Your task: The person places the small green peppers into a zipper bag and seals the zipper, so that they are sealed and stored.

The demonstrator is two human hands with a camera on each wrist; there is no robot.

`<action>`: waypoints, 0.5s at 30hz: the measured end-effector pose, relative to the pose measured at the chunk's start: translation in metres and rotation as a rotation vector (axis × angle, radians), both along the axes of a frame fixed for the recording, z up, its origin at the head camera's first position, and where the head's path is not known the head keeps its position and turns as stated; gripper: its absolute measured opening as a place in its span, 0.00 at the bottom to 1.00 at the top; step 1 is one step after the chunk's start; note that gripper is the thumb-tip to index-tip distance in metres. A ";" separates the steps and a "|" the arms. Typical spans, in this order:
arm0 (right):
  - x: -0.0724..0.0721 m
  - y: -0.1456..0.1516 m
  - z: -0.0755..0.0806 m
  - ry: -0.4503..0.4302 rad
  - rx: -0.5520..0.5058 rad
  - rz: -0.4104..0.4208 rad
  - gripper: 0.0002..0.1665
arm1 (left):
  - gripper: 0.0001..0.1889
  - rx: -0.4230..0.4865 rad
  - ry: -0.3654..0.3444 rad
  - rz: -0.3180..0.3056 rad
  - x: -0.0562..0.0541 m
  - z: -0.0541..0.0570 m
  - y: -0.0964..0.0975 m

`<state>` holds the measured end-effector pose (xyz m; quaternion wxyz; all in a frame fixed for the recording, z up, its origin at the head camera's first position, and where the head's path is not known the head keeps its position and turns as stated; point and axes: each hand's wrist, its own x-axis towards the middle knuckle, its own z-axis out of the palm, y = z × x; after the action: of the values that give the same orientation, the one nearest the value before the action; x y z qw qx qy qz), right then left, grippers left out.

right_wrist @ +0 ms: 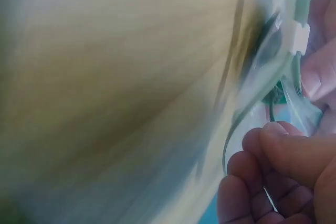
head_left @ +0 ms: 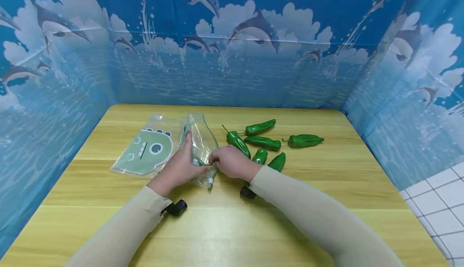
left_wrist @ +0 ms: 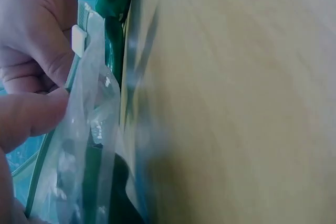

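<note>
A clear zip bag (head_left: 197, 134) with a white slider stands partly raised in the person's left hand (head_left: 179, 162), its mouth facing right. The left thumb lies at the near rim, and the fingers reach up along the bag. At the mouth, the right hand (head_left: 232, 161) pinches a thin green pepper stem (right_wrist: 272, 109) between thumb and curled fingers. Most of that pepper is hidden by the bag and hands. Dark green shows through the plastic in the left wrist view; I cannot tell whether it is pepper or print.
Right of the bag lie several long green peppers, among them one (head_left: 261, 127) at the back and another (head_left: 303, 140) farther right. A flat bag with a green monster print (head_left: 154, 150) lies to the left. Dolphin-printed curtains (head_left: 232, 77) border the wooden table (head_left: 224, 230).
</note>
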<state>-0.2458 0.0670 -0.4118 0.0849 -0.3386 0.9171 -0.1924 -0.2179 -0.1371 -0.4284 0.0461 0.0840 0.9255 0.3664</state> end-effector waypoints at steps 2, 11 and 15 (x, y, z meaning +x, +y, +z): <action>-0.001 0.004 0.001 -0.016 -0.003 -0.016 0.14 | 0.75 0.015 -0.005 -0.004 0.000 -0.001 -0.001; -0.011 0.039 0.015 -0.050 -0.039 -0.156 0.26 | 0.72 0.018 -0.028 -0.042 -0.002 -0.003 -0.008; -0.019 0.062 0.024 -0.073 -0.064 -0.220 0.31 | 0.72 0.002 -0.050 -0.043 -0.003 -0.004 -0.009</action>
<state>-0.2648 0.1292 -0.3881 0.0859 -0.2312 0.9384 -0.2419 -0.2210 -0.1456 -0.4329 0.0768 0.0948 0.9216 0.3684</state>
